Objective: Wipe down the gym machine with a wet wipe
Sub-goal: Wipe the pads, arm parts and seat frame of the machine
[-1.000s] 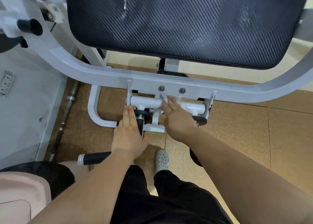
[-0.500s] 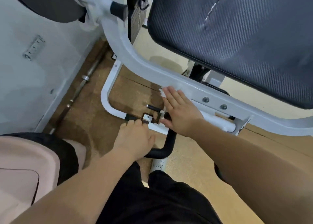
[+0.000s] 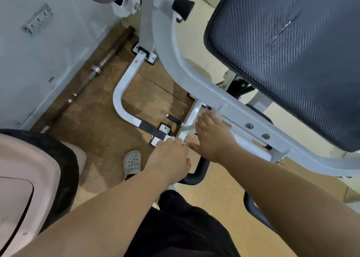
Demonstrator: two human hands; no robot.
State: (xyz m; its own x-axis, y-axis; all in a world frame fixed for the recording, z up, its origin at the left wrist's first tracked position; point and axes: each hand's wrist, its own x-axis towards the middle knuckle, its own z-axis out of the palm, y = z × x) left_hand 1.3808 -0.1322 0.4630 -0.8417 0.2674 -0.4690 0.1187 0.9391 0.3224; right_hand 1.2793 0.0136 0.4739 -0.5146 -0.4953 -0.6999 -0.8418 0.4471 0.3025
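Two hands work low on the gym machine (image 3: 167, 58), beneath its big black pad (image 3: 292, 62). The grey frame (image 3: 206, 89) curves down from the upper left and runs under the pad to the right. Below it a white base tube (image 3: 118, 101) bends across the floor. The right hand (image 3: 212, 140) lies flat on the frame, fingers straight and close together, blurred at the tips. The wet wipe is not plainly visible; I judge it sits under that palm. The left hand (image 3: 171, 155) rests bent fingers at the base tube's end, above a black handle (image 3: 196, 175). Whether it grips anything I cannot tell. Wiping well here means even palm pressure, long strokes along the frame, and a pass around the two bolts (image 3: 250, 126).
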